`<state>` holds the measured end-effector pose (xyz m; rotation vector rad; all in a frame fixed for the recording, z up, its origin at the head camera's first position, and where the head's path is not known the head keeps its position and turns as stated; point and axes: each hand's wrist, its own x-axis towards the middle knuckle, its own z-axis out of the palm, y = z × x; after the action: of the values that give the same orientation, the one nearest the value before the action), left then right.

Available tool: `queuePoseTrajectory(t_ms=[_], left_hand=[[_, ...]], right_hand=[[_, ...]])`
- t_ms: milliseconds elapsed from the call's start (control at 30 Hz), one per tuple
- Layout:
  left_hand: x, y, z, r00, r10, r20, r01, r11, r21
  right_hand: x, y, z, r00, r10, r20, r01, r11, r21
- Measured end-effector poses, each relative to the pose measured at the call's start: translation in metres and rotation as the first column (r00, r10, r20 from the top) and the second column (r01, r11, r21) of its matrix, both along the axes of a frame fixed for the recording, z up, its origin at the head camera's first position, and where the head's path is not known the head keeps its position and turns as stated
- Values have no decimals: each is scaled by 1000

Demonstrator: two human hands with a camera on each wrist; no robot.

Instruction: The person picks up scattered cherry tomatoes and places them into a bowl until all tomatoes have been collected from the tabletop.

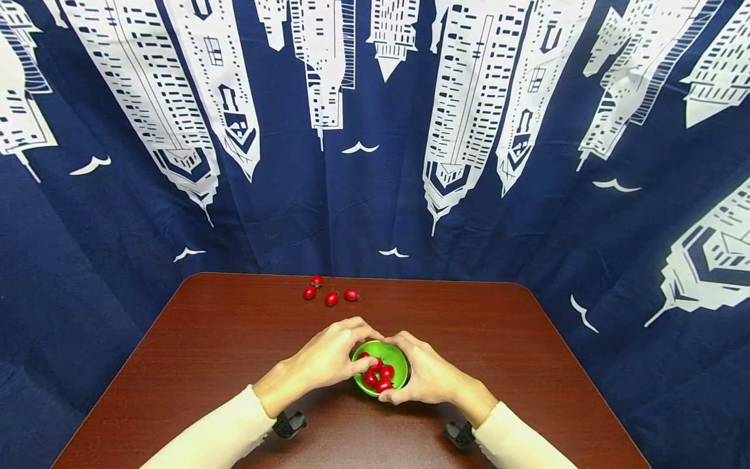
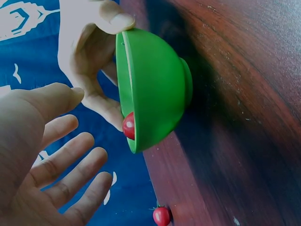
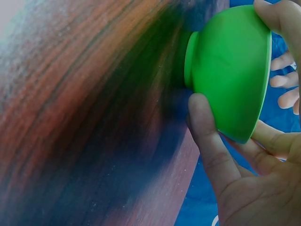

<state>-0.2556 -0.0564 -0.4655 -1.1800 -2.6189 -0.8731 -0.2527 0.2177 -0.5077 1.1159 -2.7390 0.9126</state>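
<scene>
A green bowl [image 1: 400, 360] is near the table's front middle, with several red cherry tomatoes [image 1: 387, 372] inside it. My right hand [image 1: 430, 371] grips the bowl from its right side, thumb at the near rim and fingers spread round the far side and wall. The left hand [image 1: 331, 355] hovers over the bowl's left part, its thumb crossing above the tomatoes in the head view. In the left wrist view its fingers [image 2: 70, 181] are spread and loosely bent, with nothing between them. One cherry tomato [image 2: 128, 126] shows at the rim there.
Several loose cherry tomatoes, among them one at the right [image 1: 351, 295], lie near the back edge of the brown wooden table [image 1: 469, 312]. A dark blue cloth [image 1: 363, 208] printed with white buildings hangs behind it. Dark wrist bands [image 1: 287, 425] sit at both sleeves.
</scene>
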Motion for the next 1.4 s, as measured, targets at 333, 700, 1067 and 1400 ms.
queuePoseTrajectory(t_ms=[333,700,1067,1400], left_hand=[[-7,-7,-3,999,34,-24,-33,999,30],[-18,-15,-5,991,121,-54,-119,992,37],[-29,-21,-9,981,192,-32,-190,980,60],[-40,-29,-12,974,228,10,-228,969,93]], right_hand=[[0,-1,1,1000,-7,-11,7,1000,12],[1,-1,1,1000,-12,-11,12,1000,15],[0,0,-1,1000,-1,-1,1,1000,-4],[1,0,0,1000,-1,9,1,1000,-6]])
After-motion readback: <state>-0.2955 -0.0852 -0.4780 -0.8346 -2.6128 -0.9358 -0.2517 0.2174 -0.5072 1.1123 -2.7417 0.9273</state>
